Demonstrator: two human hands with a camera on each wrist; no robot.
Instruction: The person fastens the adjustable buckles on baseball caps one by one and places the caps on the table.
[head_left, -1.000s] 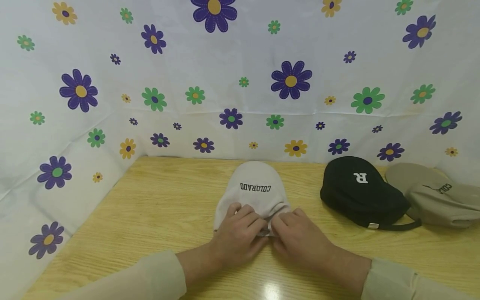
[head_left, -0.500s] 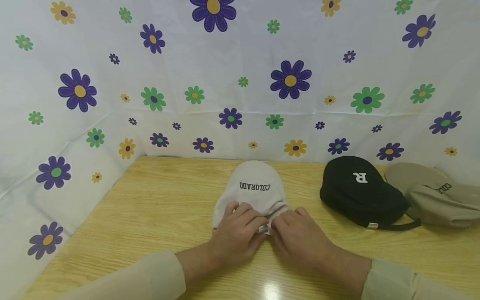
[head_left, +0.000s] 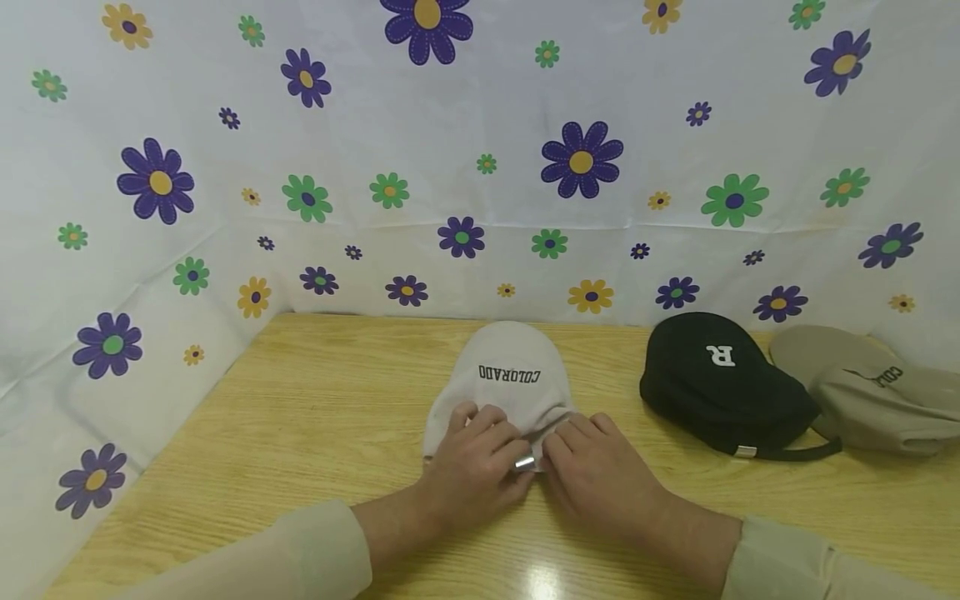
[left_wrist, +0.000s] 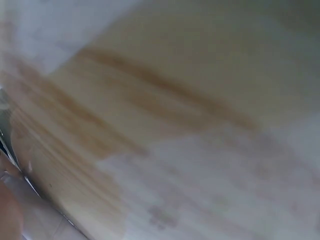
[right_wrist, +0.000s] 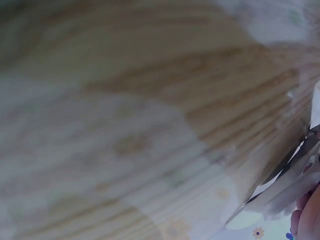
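Note:
An off-white cap [head_left: 513, 343] rests on the wooden table in the head view, its dark COLORADO lettering upside down to me. My left hand [head_left: 476, 471] pinches its near edge with curled fingers. A shiny metal buckle [head_left: 524, 462] shows at those fingers. Close beside it, my right hand [head_left: 603, 475] grips the same edge, with cloth bunched above the knuckles. Both thumbs are mostly hidden. A sliver of a finger [left_wrist: 9, 212] shows at the left wrist view's edge; pale cap cloth [right_wrist: 295, 187] and fingertips [right_wrist: 300, 220] appear at the right wrist view's edge.
To the right sits a black cap [head_left: 697, 375] with a white R and a strap with a metal buckle. A beige cap [head_left: 877, 408] lies beyond it, partly overlapped. Behind the wooden table [head_left: 315, 400] hangs a white flowered cloth [head_left: 480, 100].
The metal buckle at the left fingers has come into clearer view. Both hands keep their hold on the cap, with only slight finger movement. The other caps have not moved.

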